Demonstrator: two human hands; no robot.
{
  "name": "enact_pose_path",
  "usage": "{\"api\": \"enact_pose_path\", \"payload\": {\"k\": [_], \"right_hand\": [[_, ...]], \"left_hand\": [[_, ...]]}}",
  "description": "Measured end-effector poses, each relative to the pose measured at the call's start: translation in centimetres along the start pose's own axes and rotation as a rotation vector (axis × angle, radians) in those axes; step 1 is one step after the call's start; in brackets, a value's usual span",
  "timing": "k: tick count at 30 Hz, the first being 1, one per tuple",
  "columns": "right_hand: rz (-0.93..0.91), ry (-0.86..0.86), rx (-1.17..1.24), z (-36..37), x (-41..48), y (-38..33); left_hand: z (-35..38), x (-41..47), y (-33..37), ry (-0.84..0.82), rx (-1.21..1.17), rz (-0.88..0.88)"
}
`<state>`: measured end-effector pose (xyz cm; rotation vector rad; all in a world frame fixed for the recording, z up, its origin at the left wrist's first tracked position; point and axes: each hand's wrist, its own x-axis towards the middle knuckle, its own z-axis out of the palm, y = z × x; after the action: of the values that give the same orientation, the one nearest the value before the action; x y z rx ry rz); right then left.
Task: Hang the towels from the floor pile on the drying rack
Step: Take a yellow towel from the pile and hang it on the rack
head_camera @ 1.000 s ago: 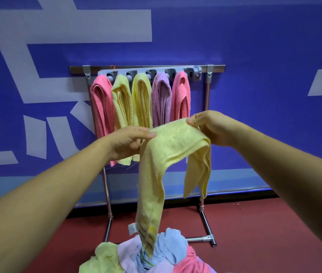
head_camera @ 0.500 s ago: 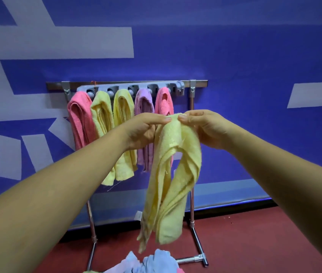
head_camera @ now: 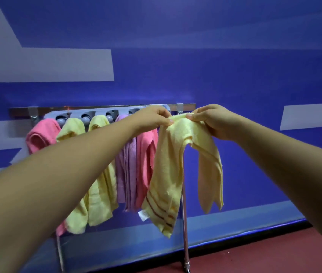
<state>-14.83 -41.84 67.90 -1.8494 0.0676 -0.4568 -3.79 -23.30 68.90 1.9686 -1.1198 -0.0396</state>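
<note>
Closest to the camera, two bare forearms reach forward and up, one from each lower corner. At their ends the left hand (head_camera: pixel 154 119) and the right hand (head_camera: pixel 211 121) come almost together at the top of a pale yellow towel (head_camera: pixel 168 174). Each grip is a tight pinch, with thumb and curled fingers clamping the bunched top fold, one hand at either end of it. From that fold the towel hangs in two tails. The longer left tail ends in brown stripes, with a white label (head_camera: pixel 143 215) at its lower edge. The shorter tail drops below the right hand.

The fold is held level with the top bar of the drying rack (head_camera: pixel 97 109), at its right end; whether it touches the rack I cannot tell. Just behind, five towels hang side by side: a pink towel (head_camera: pixel 42 134), a left yellow towel (head_camera: pixel 71 131), a middle yellow towel (head_camera: pixel 101 184), a purple towel (head_camera: pixel 125 174) and a second pink towel (head_camera: pixel 146 154), its top hidden by the left wrist. The rack's right post (head_camera: pixel 185 223) runs down to the red floor (head_camera: pixel 254 253). Farthest back stands a blue wall (head_camera: pixel 235 75) with pale grey shapes.
</note>
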Motion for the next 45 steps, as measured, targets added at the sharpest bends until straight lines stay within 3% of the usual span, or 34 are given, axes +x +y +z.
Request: {"api": "enact_pose_path", "payload": {"k": [3, 10, 18, 23, 26, 30, 38, 45], "right_hand": [[-0.010, 0.005, -0.066, -0.5, 3.2, 0.3], [-0.057, 0.069, -0.181, 0.4, 11.0, 0.3], [0.037, 0.217, -0.093, 2.6, 16.2, 4.3], [0.145, 0.196, -0.041, 2.6, 16.2, 6.3], [0.106, 0.181, 0.037, 2.3, 16.0, 5.9], [0.053, 0.200, -0.158, 3.1, 14.9, 5.9], [0.071, 0.228, -0.284, 2.7, 9.7, 6.4], [0.104, 0.217, -0.454, 5.9, 0.5, 8.7]], "left_hand": [[-0.9, 2.9, -0.6, 0.032, 0.209, 0.003], [-2.8, 8.6, -3.5, 0.173, 0.347, -0.049], [-1.8, 11.8, -6.0, 0.350, 0.580, -0.011], [-1.1, 11.9, -5.9, 0.258, 0.799, -0.015], [-1.3, 11.7, -5.9, 0.222, 0.855, -0.053], [-0.4, 11.0, -6.6, 0.262, 0.986, -0.025], [-0.4, 5.1, -7.3, 0.438, 0.543, 0.094], [2.0, -4.8, -9.6, 0.309, 0.347, -0.025]]}}
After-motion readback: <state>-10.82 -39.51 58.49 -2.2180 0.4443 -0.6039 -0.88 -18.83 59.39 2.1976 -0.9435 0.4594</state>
